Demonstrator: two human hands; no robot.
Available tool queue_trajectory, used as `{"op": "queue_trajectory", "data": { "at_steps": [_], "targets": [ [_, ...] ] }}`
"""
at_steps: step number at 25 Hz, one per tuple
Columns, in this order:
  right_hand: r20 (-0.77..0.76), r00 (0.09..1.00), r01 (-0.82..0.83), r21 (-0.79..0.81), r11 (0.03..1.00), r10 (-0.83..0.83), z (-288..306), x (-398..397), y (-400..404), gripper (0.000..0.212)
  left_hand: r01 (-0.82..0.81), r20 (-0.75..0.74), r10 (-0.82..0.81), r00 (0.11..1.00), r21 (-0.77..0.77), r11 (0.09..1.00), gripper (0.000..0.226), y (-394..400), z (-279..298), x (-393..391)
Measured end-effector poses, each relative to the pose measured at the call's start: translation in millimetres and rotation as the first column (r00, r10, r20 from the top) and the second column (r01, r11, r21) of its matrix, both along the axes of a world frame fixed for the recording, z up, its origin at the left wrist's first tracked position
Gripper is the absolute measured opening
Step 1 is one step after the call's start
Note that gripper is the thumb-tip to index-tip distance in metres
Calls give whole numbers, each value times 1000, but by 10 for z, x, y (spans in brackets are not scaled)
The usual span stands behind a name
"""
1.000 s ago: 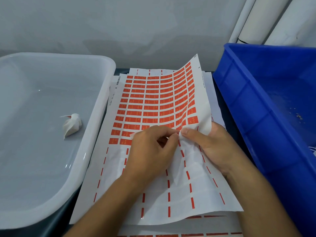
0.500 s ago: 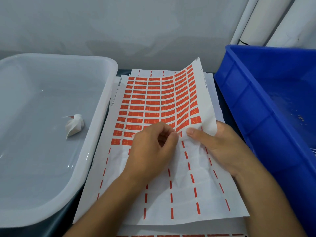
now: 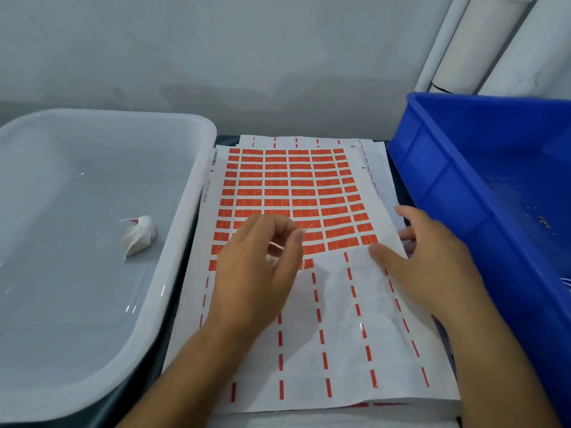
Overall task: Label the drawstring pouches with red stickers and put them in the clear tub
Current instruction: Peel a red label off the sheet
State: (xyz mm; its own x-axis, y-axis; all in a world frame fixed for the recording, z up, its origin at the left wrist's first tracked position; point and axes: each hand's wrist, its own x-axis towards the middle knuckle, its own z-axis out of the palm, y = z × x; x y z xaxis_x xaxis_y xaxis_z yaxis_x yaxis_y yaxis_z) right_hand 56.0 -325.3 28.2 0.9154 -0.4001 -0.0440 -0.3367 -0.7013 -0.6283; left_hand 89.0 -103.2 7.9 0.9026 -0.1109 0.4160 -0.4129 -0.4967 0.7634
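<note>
A sheet of red stickers (image 3: 293, 186) lies flat on a stack of similar sheets between two bins. Its lower half is peeled bare, with only red dashes left. My left hand (image 3: 262, 273) hovers over the last sticker rows and pinches a peeled red sticker (image 3: 305, 231) between thumb and forefinger; only the sticker's thin edge shows. My right hand (image 3: 432, 267) rests flat on the sheet's right edge with straight fingers. The clear tub (image 3: 193, 211) stands on the left, and one white drawstring pouch (image 3: 139, 237) lies inside it.
A blue crate (image 3: 448, 186) stands at the right, close beside my right hand, with small debris on its floor. White pipes (image 3: 457, 44) lean in the back right corner. A grey wall runs behind everything.
The sheet's right side, lifted and curled before, now lies flat. My right hand let go of it and spread out flat. My left hand pulled away with a peeled sticker.
</note>
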Motion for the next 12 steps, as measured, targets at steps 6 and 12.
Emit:
{"op": "queue_trajectory", "data": {
  "at_steps": [6, 12],
  "targets": [
    [270, 955, -51, -269, 962, 127, 253, -234, 273, 48, -14, 98, -12, 995, 256, 967, 27, 57, -4, 17],
    [167, 936, -345, 281, 895, 308, 144, -138, 609, 32, 9, 174, -59, 983, 276, 961, 23, 46, -40, 59]
  ]
}}
